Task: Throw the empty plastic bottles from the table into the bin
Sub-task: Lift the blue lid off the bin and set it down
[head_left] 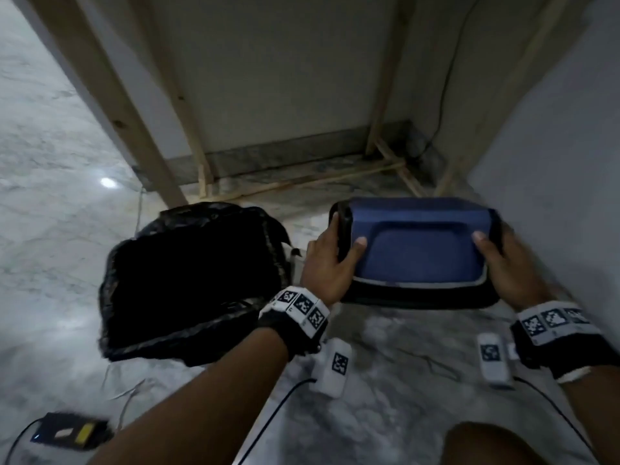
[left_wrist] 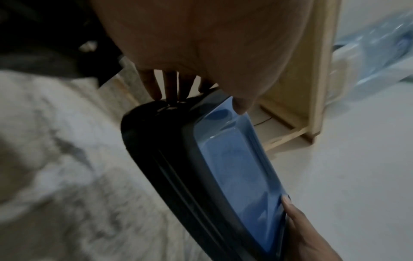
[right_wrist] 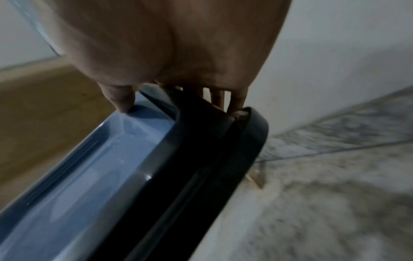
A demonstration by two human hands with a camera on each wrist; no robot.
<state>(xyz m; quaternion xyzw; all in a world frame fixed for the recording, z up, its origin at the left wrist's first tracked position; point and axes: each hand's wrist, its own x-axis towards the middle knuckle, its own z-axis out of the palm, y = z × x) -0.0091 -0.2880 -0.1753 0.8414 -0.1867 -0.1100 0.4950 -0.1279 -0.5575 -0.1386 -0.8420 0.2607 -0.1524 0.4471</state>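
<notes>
Hands (head_left: 327,263) clamped on lid (head_left: 419,246) ends

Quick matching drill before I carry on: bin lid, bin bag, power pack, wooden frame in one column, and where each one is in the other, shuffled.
Things:
1. lid
2. bag
3. power pack
4. frame

Places:
A. on the floor at near left, cable attached
B. standing against the back wall
C. held at both ends, left hand and right hand
D. open-mouthed, left of the lid

Pairs: 1-C, 2-D, 3-A, 4-B
</notes>
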